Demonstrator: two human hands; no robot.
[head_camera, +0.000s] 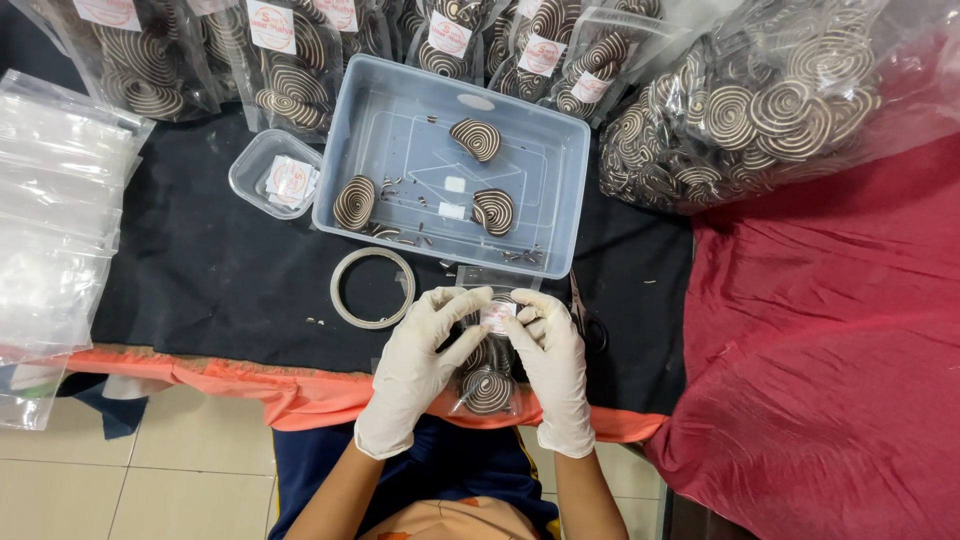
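Note:
Both hands wear white gloves. My left hand (418, 365) and my right hand (553, 365) hold a small clear bag (488, 385) of brown-and-cream spiral discs between them, just above the table's front edge. The fingertips of both hands pinch the bag's top, where a small white label (497, 317) sits. Beyond the hands stands a clear plastic tray (400, 120) holding three loose spiral discs (476, 139) and some crumbs.
A tape ring (372, 288) lies left of my hands. A small clear tub (262, 165) holds white labels. Filled bags (290, 70) line the back, a large bag of discs (740, 110) sits at back right, clear bags (55, 220) are stacked at left, and red cloth (830, 350) lies at right.

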